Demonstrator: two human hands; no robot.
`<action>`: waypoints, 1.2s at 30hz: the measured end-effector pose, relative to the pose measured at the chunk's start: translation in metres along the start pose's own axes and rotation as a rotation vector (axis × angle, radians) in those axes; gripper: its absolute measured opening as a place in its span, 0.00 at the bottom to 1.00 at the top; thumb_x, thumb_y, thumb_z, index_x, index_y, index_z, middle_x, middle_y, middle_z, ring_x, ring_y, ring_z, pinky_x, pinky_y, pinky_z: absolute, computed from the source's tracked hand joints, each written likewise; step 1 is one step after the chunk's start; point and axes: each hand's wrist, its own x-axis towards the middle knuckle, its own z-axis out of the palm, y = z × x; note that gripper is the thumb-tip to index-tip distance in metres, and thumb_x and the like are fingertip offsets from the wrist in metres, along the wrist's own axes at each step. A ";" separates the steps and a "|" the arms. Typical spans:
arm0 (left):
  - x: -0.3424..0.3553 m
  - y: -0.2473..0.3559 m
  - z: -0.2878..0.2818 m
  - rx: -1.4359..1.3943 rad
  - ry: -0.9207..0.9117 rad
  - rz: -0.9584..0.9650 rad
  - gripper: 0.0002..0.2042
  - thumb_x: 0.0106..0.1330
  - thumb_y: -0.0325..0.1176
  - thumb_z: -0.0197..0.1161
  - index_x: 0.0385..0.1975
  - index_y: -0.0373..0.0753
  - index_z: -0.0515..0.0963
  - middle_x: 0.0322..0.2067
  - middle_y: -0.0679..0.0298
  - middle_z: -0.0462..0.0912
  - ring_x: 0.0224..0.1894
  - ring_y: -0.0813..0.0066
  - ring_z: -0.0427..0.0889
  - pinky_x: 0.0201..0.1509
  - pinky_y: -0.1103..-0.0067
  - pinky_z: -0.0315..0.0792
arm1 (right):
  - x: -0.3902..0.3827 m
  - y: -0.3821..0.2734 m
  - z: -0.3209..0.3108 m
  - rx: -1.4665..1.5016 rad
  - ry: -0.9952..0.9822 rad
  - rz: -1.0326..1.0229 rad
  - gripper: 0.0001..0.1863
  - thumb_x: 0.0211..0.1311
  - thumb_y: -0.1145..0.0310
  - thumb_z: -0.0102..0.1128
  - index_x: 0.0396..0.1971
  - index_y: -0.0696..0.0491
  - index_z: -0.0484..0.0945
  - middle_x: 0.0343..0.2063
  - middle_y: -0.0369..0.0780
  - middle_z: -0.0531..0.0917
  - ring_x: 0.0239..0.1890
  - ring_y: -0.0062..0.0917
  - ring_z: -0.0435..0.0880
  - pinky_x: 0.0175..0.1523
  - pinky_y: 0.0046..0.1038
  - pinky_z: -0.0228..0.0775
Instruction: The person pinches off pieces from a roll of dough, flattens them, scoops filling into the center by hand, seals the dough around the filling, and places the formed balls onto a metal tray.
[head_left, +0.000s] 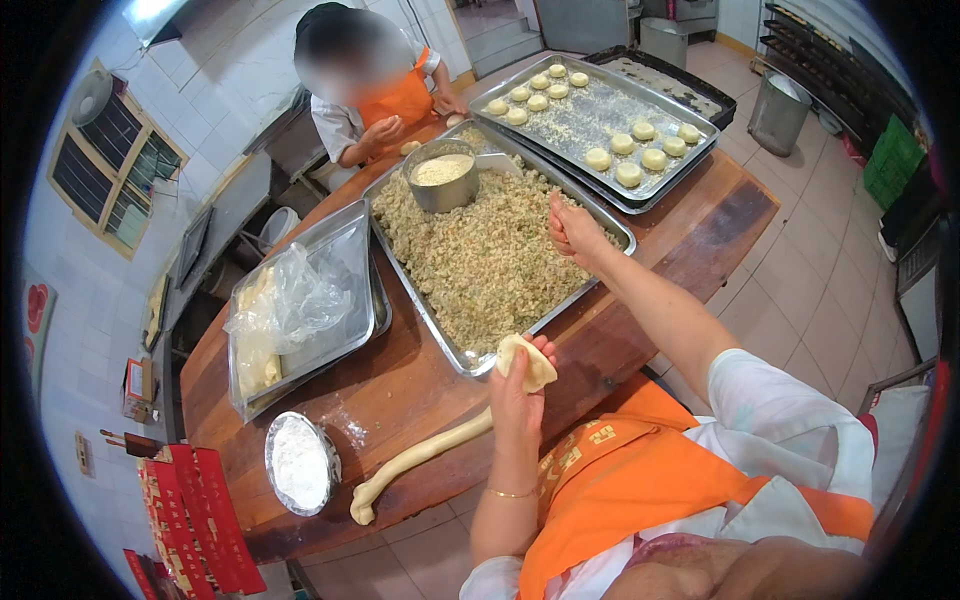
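Left grip (517, 400) holds flattened dough (538, 374) (right grip (579, 232) near crumbly filling (470, 265)).

Smooth matt dough disc (541, 372), rough crumbly filling (480, 265), shiny metal tray (466, 362), glossy wooden table (700, 228)

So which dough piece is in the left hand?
The flat disc the left hand holds up; the rope lies on the table, the rounds on the far tray, the bagged dough in the left tray.
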 end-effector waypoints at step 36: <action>0.101 0.004 0.045 0.147 -0.114 0.145 0.18 0.78 0.44 0.45 0.56 0.37 0.68 0.48 0.56 0.77 0.50 0.63 0.79 0.54 0.70 0.76 | -0.095 -0.015 0.055 -1.069 -0.064 -0.695 0.14 0.54 0.71 0.69 0.41 0.55 0.80 0.36 0.42 0.81 0.36 0.35 0.84 0.41 0.31 0.79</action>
